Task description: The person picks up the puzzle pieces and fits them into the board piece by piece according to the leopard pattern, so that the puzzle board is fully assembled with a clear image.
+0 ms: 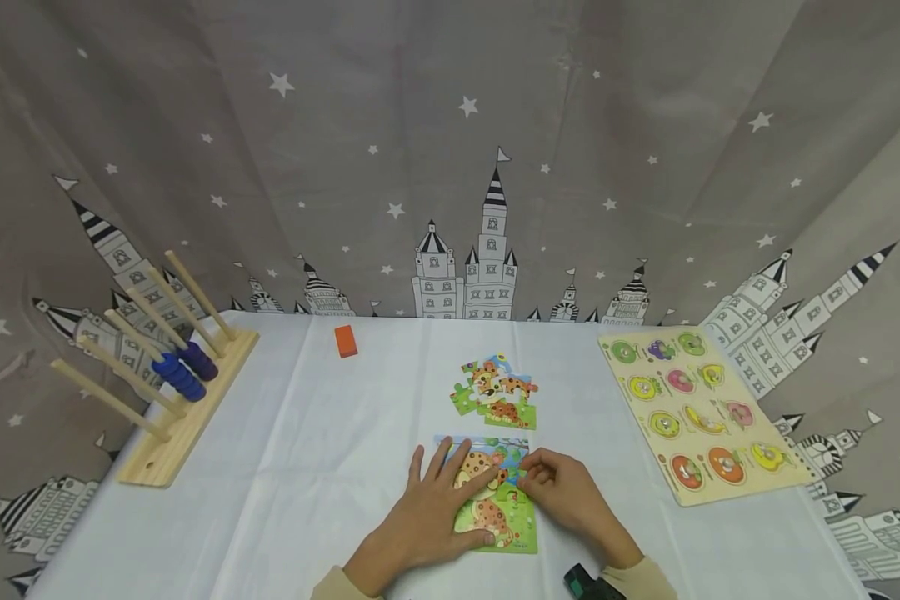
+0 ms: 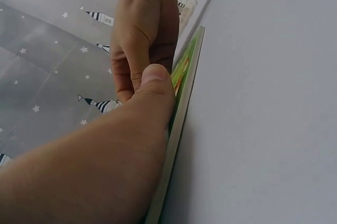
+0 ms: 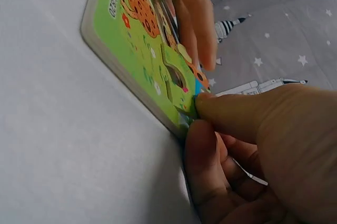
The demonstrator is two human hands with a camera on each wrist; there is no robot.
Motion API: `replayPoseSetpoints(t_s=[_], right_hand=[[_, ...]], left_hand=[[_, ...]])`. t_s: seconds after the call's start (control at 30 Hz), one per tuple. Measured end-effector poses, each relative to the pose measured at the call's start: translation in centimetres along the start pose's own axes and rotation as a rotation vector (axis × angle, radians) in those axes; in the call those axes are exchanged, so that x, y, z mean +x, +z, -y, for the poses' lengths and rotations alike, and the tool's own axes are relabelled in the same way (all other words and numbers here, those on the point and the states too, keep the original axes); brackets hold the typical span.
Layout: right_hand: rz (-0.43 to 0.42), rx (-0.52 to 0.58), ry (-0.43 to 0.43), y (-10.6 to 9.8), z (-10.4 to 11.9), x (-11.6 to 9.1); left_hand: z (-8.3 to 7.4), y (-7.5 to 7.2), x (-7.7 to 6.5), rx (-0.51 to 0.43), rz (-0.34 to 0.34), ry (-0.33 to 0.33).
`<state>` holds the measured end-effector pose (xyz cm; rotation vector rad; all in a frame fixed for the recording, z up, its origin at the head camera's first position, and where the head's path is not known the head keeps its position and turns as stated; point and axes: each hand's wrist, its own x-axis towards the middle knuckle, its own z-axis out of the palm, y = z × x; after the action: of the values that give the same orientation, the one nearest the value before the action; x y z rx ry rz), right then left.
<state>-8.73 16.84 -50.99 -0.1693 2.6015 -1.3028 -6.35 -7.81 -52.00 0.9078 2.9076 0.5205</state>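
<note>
"So, where's the puzzle board (image 1: 527, 538)?"

"Flat on the white table (image 1: 292, 467) before me, under my left hand (image 1: 435, 504), fingers spread across it."

"And your right hand (image 1: 567, 492)?"

"With it I pinch a puzzle piece (image 3: 184, 119), mostly hidden, at the board's right edge."

"The loose pieces (image 1: 506, 412)?"

"Bunched just beyond the board, with the fruit tray (image 1: 675, 471) well off right."

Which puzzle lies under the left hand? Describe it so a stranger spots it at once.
On the white table, find the person's left hand, fingers spread. The puzzle board lies flat beneath it, with the right hand at its right edge. Unlike the clustered loose pieces just beyond it, it is one rectangle, green below and blue along the top.
</note>
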Motion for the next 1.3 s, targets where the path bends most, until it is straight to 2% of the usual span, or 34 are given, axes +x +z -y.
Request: replayPoseSetpoints(t_s=[0.4, 0.8, 0.9, 1.07, 1.17, 1.3], right_hand=[[-0.040, -0.112, -0.029, 0.6, 0.5, -0.1], [-0.023, -0.123, -0.049, 0.1, 0.5, 0.2], [-0.041, -0.084, -0.031, -0.4, 0.2, 0.9], [-0.156, -0.064, 0.007, -1.7, -0.9, 3.2], [-0.198, -0.103, 0.010, -2.4, -1.3, 4.9], [-0.197, -0.181, -0.011, -2.7, -1.0, 6.4]], left_hand=[[0.3, -0.1, -0.2, -0.008, 0.033, 0.014], [0.3, 0.0, -0.2, 0.004, 0.061, -0.001], [0.1, -0.1, -0.2, 0.005, 0.063, -0.007], [0.0, -0.2, -0.1, 0.013, 0.070, -0.007], [0.0, -0.1, 0.0, 0.024, 0.082, -0.008], [0.0, 0.0, 0.0, 0.037, 0.091, -0.007]])
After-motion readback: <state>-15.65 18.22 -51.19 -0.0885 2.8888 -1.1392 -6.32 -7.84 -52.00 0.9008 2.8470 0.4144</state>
